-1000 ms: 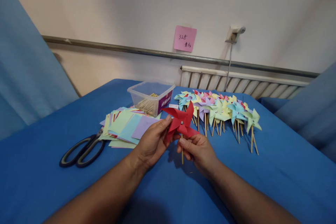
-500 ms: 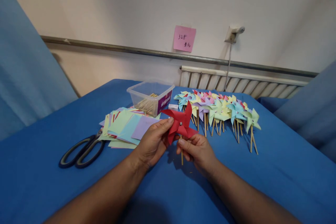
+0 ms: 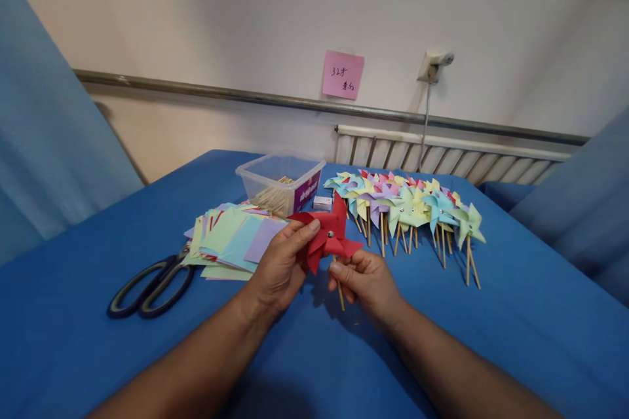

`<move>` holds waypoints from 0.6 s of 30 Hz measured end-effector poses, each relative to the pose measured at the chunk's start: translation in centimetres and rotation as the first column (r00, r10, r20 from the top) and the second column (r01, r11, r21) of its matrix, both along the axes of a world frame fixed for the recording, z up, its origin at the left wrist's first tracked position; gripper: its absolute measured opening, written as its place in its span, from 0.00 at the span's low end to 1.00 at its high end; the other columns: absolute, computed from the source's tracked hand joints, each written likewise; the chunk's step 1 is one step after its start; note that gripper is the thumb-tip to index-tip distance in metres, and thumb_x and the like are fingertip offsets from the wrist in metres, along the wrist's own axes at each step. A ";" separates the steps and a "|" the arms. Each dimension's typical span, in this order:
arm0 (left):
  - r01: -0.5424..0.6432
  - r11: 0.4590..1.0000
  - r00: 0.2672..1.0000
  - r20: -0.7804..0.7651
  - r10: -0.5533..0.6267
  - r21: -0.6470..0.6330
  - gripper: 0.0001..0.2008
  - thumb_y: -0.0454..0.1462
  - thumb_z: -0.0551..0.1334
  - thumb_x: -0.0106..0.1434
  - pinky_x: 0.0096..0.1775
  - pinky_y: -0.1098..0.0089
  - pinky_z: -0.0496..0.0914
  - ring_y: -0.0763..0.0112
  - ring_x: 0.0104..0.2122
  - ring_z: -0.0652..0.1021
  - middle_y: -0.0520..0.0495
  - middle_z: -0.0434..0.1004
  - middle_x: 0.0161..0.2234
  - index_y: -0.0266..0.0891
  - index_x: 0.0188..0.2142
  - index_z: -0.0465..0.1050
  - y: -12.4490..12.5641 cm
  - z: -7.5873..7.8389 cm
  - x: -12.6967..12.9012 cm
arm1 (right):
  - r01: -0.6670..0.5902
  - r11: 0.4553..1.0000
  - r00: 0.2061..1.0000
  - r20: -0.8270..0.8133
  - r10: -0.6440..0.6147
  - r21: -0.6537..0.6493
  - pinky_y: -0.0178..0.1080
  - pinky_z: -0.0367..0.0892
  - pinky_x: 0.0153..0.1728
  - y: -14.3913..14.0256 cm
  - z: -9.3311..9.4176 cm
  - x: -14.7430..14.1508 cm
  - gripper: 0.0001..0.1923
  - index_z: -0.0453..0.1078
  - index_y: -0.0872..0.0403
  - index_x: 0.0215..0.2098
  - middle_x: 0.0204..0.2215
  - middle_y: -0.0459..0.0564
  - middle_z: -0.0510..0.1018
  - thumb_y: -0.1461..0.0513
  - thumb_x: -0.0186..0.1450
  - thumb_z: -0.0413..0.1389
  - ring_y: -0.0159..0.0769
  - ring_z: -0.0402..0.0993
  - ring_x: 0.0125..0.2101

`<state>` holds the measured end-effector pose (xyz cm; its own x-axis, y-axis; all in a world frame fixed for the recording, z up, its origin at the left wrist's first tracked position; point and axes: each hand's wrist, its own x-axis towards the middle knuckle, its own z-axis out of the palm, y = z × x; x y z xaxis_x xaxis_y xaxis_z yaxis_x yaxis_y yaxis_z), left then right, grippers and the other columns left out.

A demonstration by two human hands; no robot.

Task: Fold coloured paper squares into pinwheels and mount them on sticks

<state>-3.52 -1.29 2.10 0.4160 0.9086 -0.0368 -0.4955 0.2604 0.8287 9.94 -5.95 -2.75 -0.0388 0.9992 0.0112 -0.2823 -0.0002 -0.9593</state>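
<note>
A red paper pinwheel (image 3: 330, 234) with a metal pin at its centre is held up over the table between both hands. My left hand (image 3: 281, 268) is closed on its left blade, thumb on the front and the other fingers partly hidden behind the paper. Below the blades, my right hand (image 3: 364, 280) pinches the thin wooden stick (image 3: 341, 294), which slants down to the right. Left of the hands lies a pile of coloured paper sheets (image 3: 240, 236). Several finished-looking pinwheels (image 3: 407, 206) in pastel colours lie to the right with their sticks toward me.
Dark-handled scissors (image 3: 152, 285) lie at the left, blades under the paper. Behind the sheets stands a clear plastic box (image 3: 280, 183) of wooden sticks, beside a small white box (image 3: 322, 203). A blue cloth (image 3: 122, 236) covers the table; a radiator (image 3: 393, 150) is behind.
The red pinwheel has turned and shifted slightly left, and its stick leans more. Both hands keep their hold. The camera view has shifted a little.
</note>
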 end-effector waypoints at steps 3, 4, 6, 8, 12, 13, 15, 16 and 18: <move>-0.106 0.994 0.994 0.032 0.106 0.004 0.15 0.36 0.67 0.55 0.35 0.71 0.71 0.71 0.31 0.77 0.48 0.79 0.34 0.38 0.44 0.74 0.2 0.2 -0.1 | -0.005 1.000 1.000 0.014 0.005 -0.010 0.28 0.51 0.11 0.0 0.1 -0.1 0.19 0.69 0.57 0.24 0.17 0.46 0.77 0.49 0.52 0.65 0.21 0.58 0.09; -0.136 0.991 0.990 0.042 0.135 0.013 0.14 0.35 0.68 0.54 0.36 0.72 0.71 0.72 0.31 0.77 0.48 0.79 0.34 0.38 0.41 0.74 0.3 0.2 -0.2 | 0.000 1.000 1.000 0.018 0.000 -0.013 0.28 0.51 0.11 0.0 0.1 -0.1 0.20 0.69 0.57 0.24 0.17 0.46 0.77 0.49 0.52 0.65 0.21 0.58 0.09; -0.179 0.983 0.983 0.055 0.178 0.027 0.10 0.34 0.68 0.53 0.36 0.72 0.71 0.72 0.30 0.77 0.49 0.79 0.33 0.37 0.36 0.75 0.5 0.2 -0.3 | 0.013 1.000 1.000 0.022 -0.013 -0.018 0.28 0.51 0.11 0.1 0.0 -0.1 0.20 0.69 0.57 0.24 0.17 0.46 0.77 0.49 0.52 0.65 0.21 0.58 0.09; -0.207 0.978 0.977 0.055 0.206 0.021 0.09 0.33 0.69 0.52 0.35 0.72 0.70 0.73 0.30 0.76 0.50 0.79 0.31 0.36 0.33 0.74 0.6 0.1 -0.4 | 0.023 1.000 1.000 0.021 -0.023 -0.021 0.29 0.51 0.11 0.1 -0.1 -0.1 0.20 0.69 0.57 0.24 0.17 0.46 0.77 0.49 0.52 0.65 0.21 0.58 0.10; -0.208 0.978 0.978 0.030 0.208 0.020 0.07 0.32 0.68 0.52 0.34 0.73 0.70 0.74 0.29 0.75 0.51 0.77 0.28 0.37 0.32 0.73 0.7 -0.2 -0.3 | 0.057 0.998 0.998 -0.012 -0.057 -0.012 0.28 0.51 0.11 0.2 -0.2 -0.1 0.19 0.69 0.57 0.25 0.18 0.46 0.78 0.50 0.52 0.66 0.21 0.58 0.10; -0.205 0.979 0.979 0.029 0.204 0.024 0.07 0.32 0.68 0.53 0.34 0.74 0.69 0.74 0.29 0.75 0.52 0.76 0.28 0.37 0.32 0.73 0.7 -0.3 -0.3 | 0.069 0.998 0.997 -0.022 -0.069 -0.007 0.28 0.51 0.11 0.2 -0.2 0.0 0.19 0.69 0.57 0.25 0.18 0.46 0.78 0.50 0.52 0.66 0.21 0.58 0.10; -0.207 0.978 0.978 0.025 0.206 0.029 0.06 0.32 0.68 0.53 0.33 0.75 0.69 0.76 0.28 0.74 0.53 0.76 0.27 0.37 0.31 0.73 0.7 -0.4 -0.2 | 0.086 0.996 0.996 -0.034 -0.086 -0.003 0.28 0.51 0.12 0.2 -0.1 0.0 0.18 0.70 0.57 0.26 0.19 0.46 0.78 0.51 0.52 0.66 0.21 0.59 0.10; -0.206 0.978 0.979 0.018 0.205 0.031 0.05 0.32 0.68 0.53 0.33 0.75 0.68 0.76 0.28 0.74 0.53 0.76 0.27 0.36 0.30 0.73 0.7 -0.4 -0.1 | 0.090 0.996 0.995 -0.037 -0.090 -0.004 0.27 0.51 0.12 0.2 -0.1 0.0 0.18 0.70 0.57 0.26 0.19 0.46 0.78 0.51 0.52 0.66 0.21 0.59 0.10; -0.193 0.980 0.981 0.004 0.193 0.045 0.05 0.32 0.67 0.54 0.33 0.75 0.68 0.76 0.28 0.74 0.52 0.76 0.27 0.36 0.31 0.74 0.6 -0.5 -0.1 | 0.092 0.996 0.995 -0.042 -0.092 -0.008 0.27 0.51 0.12 0.2 0.0 0.0 0.18 0.69 0.57 0.26 0.19 0.46 0.78 0.51 0.52 0.65 0.20 0.59 0.10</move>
<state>-3.59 -0.70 1.61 0.2326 0.9725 0.0063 -0.5325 0.1220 0.8376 9.89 -5.76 -2.76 0.0539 0.9985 0.0044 -0.3221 0.0215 -0.9465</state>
